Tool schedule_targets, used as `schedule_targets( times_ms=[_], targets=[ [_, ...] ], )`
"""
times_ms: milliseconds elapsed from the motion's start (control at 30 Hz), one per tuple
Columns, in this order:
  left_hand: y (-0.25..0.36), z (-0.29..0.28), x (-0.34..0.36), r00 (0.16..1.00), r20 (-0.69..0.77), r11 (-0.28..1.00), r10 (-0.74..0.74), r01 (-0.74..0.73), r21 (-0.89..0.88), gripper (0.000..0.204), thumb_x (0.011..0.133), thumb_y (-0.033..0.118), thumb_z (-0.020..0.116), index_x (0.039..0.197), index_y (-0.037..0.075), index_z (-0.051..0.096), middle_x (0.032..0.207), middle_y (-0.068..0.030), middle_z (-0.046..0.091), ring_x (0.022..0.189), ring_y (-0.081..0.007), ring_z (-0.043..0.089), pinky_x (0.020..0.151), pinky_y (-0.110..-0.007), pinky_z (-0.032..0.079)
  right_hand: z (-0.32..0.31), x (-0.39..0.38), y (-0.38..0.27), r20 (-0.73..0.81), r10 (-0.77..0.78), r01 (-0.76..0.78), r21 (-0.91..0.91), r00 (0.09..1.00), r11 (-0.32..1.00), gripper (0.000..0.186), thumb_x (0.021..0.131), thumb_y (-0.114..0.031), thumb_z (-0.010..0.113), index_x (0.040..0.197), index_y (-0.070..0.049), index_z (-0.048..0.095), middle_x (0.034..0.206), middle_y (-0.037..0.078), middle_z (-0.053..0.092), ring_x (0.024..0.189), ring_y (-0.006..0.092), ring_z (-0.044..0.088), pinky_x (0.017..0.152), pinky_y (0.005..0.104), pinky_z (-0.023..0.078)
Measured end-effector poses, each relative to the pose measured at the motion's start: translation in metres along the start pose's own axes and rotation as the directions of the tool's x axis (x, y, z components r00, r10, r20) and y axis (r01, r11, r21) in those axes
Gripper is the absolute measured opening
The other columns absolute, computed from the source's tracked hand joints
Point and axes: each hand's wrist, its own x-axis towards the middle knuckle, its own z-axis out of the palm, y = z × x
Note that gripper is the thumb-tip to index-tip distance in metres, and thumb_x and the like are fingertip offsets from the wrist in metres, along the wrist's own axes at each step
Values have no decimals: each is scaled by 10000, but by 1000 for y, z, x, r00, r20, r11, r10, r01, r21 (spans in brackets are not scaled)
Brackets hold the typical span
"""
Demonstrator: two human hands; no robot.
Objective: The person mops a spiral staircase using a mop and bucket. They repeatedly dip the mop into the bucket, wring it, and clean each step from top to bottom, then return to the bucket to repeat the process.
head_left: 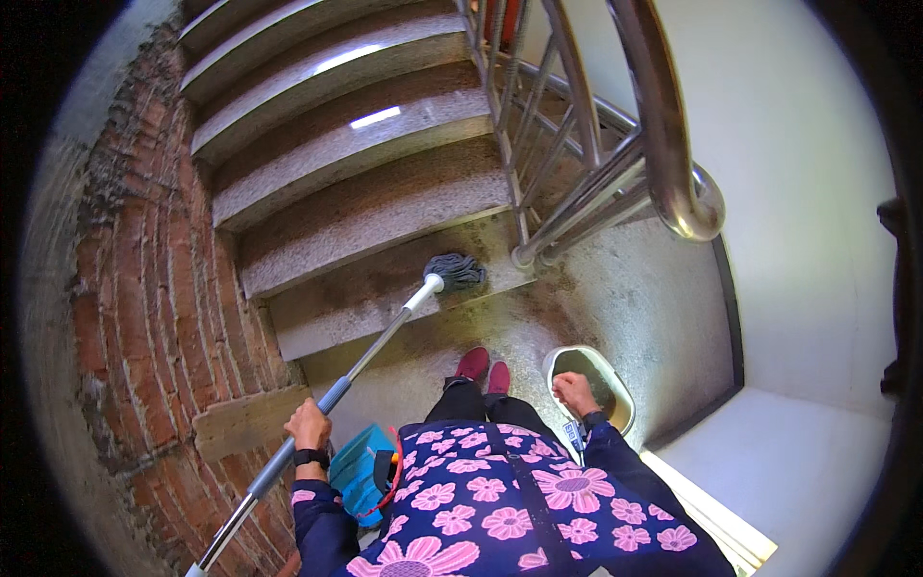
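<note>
My left hand is wrapped round the grey grip of a mop, whose long pole runs from the lower left toward the stairs. Its dark grey string head rests on the lowest step. Above the near left part of a pale bin, my right hand is closed with its fingers curled. Whether those fingers grip anything, the bin's rim included, is hidden. By my left forearm there is a blue plastic container with a red edge or cord beside it.
Stone stairs rise ahead, with a metal railing along their right side. Bare brick wall borders them on the left, and a white wall stands at right. My red shoes are on the landing floor.
</note>
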Motion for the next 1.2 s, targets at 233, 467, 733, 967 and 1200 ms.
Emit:
schedule_targets(
  times_ms=[233, 467, 733, 967, 1200],
  targets=[
    [-23, -15, -66, 1000, 22, 998, -2, 3, -63, 251, 737, 144, 644, 979, 78, 643, 982, -177, 680, 942, -357, 656, 807, -458, 508, 7, 39, -40, 150, -222, 247, -185, 964, 951, 196, 888, -189, 620, 927, 0, 651, 759, 51, 664, 633, 109, 624, 544, 243, 494],
    [2, 7, -115, 994, -106, 1000, 9, -10, -14, 188, 707, 191, 638, 820, 49, 685, 860, -200, 684, 809, -373, 672, 735, -480, 527, 16, 37, -38, 241, -264, 277, -22, 934, 961, 197, 863, -166, 615, 903, 19, 670, 750, 74, 674, 645, 138, 637, 600, 274, 524],
    [68, -2, -154, 897, -385, 973, 217, -229, 17, 186, 762, 94, 583, 946, 72, 560, 729, -149, 666, 665, -291, 681, 588, -415, 514, 52, 7, -62, 429, -143, 214, -121, 892, 969, 252, 886, -232, 618, 975, 1, 657, 805, 78, 679, 669, 128, 640, 554, 254, 501],
    [80, -36, -138, 899, -369, 968, 238, -250, 14, 129, 793, 143, 587, 914, 103, 611, 743, -104, 688, 703, -245, 688, 662, -389, 476, 128, -10, -160, 610, -531, 770, -223, 588, 598, 266, 858, -163, 658, 1035, 34, 629, 805, 69, 671, 745, 139, 641, 661, 272, 512],
    [72, -41, -122, 905, -291, 948, 311, -315, 32, 298, 709, 201, 715, 960, 65, 625, 806, -63, 683, 741, -240, 684, 673, -470, 447, 244, -69, -228, 692, -711, 989, -137, 129, 46, 618, 675, -157, 794, 1237, -76, 551, 1216, 153, 567, 1157, 273, 520, 962, 378, 429]
  ],
)
